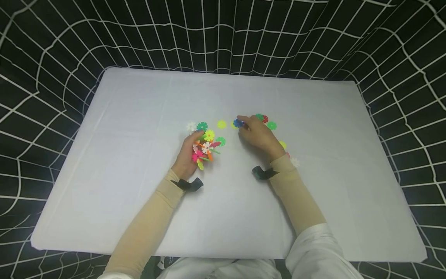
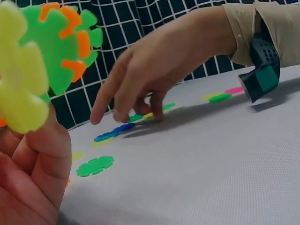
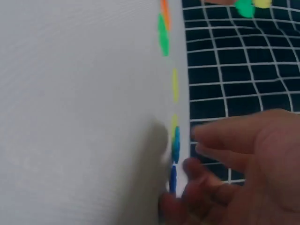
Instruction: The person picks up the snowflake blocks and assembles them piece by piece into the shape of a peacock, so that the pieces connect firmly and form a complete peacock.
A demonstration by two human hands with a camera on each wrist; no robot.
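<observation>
My left hand (image 1: 186,157) holds a bunch of flower-shaped plastic discs (image 1: 206,147) in yellow, white, pink, orange and green, raised over the white table. In the left wrist view, a yellow disc (image 2: 21,70) and a green one (image 2: 51,47) stand up above its fingers. My right hand (image 1: 259,135) is over the table's middle, just beside a blue flower disc (image 1: 238,123). In the left wrist view, its fingers point down, and the blue disc (image 2: 105,136) lies flat, partly over a yellow one. Space shows between fingers and blue discs (image 3: 176,145) in the right wrist view.
Between the hands lie a yellow disc (image 1: 221,124) and a green disc (image 1: 220,141). Behind the right hand are a red disc (image 1: 265,119) and a green one (image 1: 271,125). A white disc (image 1: 294,162) lies by the right forearm. Dark netting-patterned cloth (image 1: 223,35) surrounds the table.
</observation>
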